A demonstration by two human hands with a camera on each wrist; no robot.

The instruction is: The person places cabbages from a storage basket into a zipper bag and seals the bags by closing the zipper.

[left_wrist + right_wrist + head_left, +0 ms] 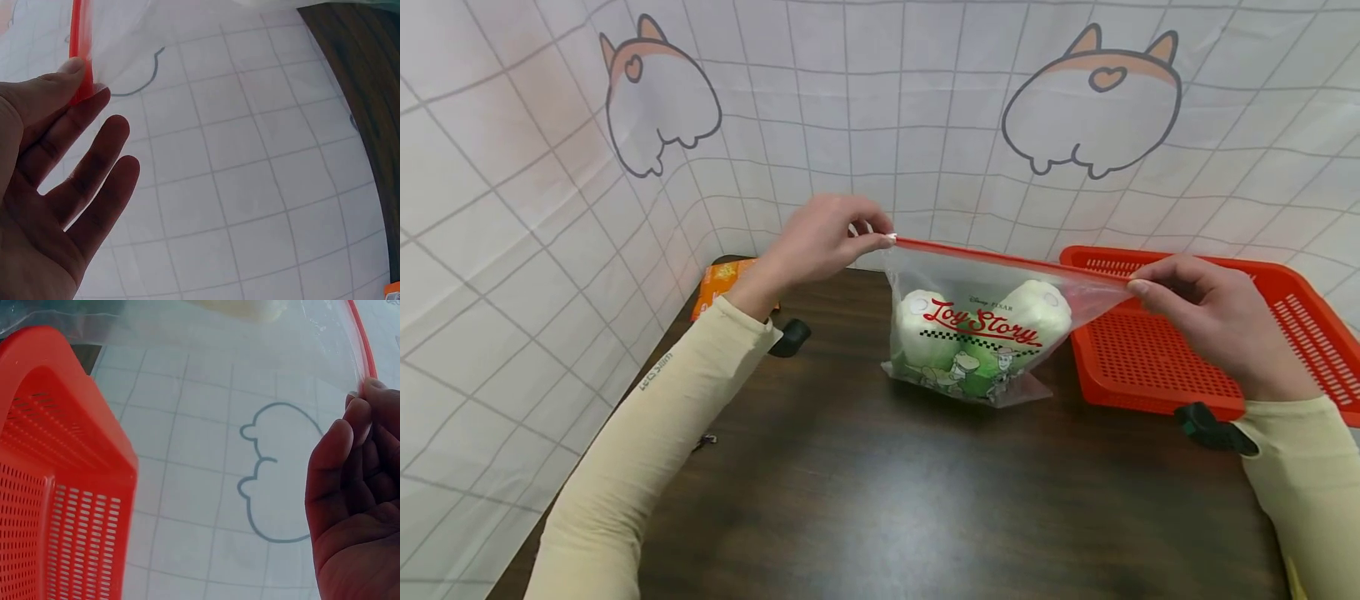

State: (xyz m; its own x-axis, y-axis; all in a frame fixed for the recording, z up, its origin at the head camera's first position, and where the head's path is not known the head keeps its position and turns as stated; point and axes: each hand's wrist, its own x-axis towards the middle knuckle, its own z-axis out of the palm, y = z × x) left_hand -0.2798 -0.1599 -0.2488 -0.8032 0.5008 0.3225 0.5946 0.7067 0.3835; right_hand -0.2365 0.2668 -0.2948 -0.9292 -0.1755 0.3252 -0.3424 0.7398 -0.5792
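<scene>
A clear zip bag [981, 342] with a red top strip and "Toy Story" print hangs between both hands, low over the dark table. Inside it are pale green and white rounded things [1037, 310], partly hidden by the print; their kind is unclear. My left hand [831, 237] pinches the strip's left end between thumb and index finger, the other fingers loosely extended in the left wrist view. At the opposite end, my right hand [1217, 321] pinches the red strip [362, 340] with thumb and fingertips. The strip slopes down slightly toward the right.
A red perforated basket [1157, 354] stands on the table at the right, behind and below the right hand. An orange packet [718, 283] lies at the back left, beyond the left wrist. A small dark object [705, 442] is near the left edge. White gridded cloth [865, 108] surrounds the table.
</scene>
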